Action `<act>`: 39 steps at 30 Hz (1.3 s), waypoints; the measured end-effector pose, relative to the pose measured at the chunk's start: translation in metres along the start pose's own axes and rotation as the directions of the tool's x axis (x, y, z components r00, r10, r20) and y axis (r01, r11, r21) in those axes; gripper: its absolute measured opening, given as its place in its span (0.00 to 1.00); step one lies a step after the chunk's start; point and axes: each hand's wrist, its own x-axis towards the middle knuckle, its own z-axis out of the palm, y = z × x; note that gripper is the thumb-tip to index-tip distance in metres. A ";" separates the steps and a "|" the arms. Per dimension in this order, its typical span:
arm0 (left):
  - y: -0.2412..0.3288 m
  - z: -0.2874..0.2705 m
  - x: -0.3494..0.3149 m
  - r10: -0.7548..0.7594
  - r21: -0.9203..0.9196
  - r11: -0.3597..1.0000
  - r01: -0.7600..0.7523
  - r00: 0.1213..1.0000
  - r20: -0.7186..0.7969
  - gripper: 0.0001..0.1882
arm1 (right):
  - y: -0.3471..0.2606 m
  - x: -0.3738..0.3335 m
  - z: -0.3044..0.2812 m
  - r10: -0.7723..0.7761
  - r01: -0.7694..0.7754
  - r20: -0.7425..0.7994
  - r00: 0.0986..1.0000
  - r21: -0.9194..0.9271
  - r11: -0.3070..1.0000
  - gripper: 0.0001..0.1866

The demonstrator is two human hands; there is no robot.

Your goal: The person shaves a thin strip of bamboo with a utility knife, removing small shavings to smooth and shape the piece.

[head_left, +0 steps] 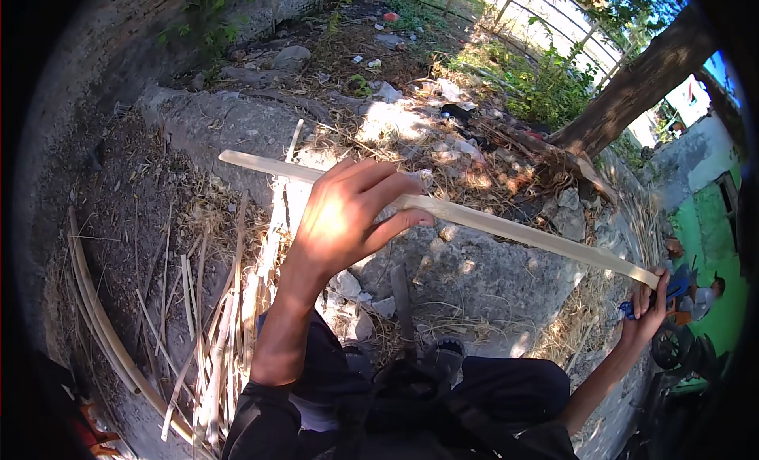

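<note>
A long, flat, pale bamboo strip [522, 237] crosses in front of me, sloping down from left to right. My left hand [348, 211] is closed over it left of its middle, thumb on the near side, and the strip's left end sticks out past the hand. Far out to the right, my right hand [650, 306] closes its fingers round the other end. A small blue thing [627, 310] shows at the right hand's fingers; whether the hand holds it too, I cannot make out.
Many thin pale strips [225, 333] lie heaped at my left, beside curved split lengths [103, 326]. A stone ledge [490, 278] runs ahead, with dry grass and litter behind. A leaning tree trunk [632, 88] stands at right. Beyond the right hand is a person [702, 298].
</note>
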 end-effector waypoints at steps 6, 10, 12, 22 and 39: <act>0.026 0.007 0.000 -0.182 -0.102 0.976 0.192 0.978 0.102 0.17 | -0.005 0.000 0.029 -0.117 0.075 -0.213 0.970 -0.195 0.978 0.28; 0.037 0.017 0.002 -0.266 -0.060 0.961 0.270 0.961 0.075 0.16 | 0.008 -0.003 0.031 -0.148 0.083 -0.261 0.954 -0.244 0.966 0.29; 0.039 0.021 0.003 -0.252 -0.120 0.962 0.245 0.966 -0.052 0.13 | 0.010 -0.006 0.040 -0.156 0.105 -0.208 0.966 -0.238 0.966 0.30; 0.060 0.014 0.012 -0.327 -0.290 0.902 0.319 0.945 0.022 0.09 | 0.024 -0.043 0.135 -0.065 0.252 0.293 0.954 -0.664 0.704 0.33; 0.115 0.013 0.014 -0.507 -0.760 0.355 0.544 0.795 0.332 0.15 | 0.020 -0.023 0.269 -0.035 0.575 0.752 0.658 -0.472 0.668 0.13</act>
